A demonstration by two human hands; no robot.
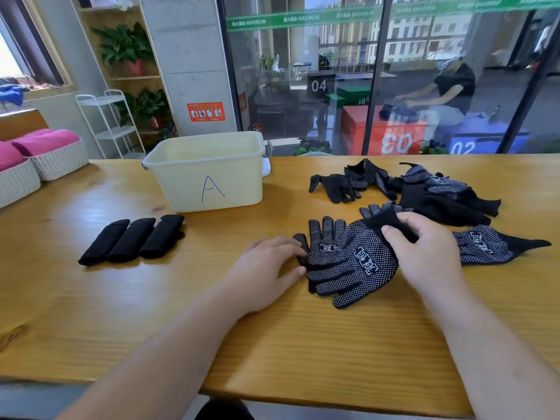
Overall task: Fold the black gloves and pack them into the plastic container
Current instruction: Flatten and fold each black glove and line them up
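Your right grip [424, 250] is pinching black cuff of dotted glove pair [360, 262], lying overlapped on counter [303, 344]. Your left grip [266, 268], fingers straight, is touching pair's left edge. Plastic container [206, 171] is standing beyond left grip; three folded gloves [133, 241] are lying left of left grip; loose gloves [430, 192] are lying heaped beyond right grip.

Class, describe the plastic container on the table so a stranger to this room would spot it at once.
Start at the long wooden table. Towards its far edge, left of centre, behind three rolled black gloves, stands a pale yellow rectangular plastic tub. Unlike the white woven baskets at the left, it is smooth-walled and bears a hand-drawn blue letter A.
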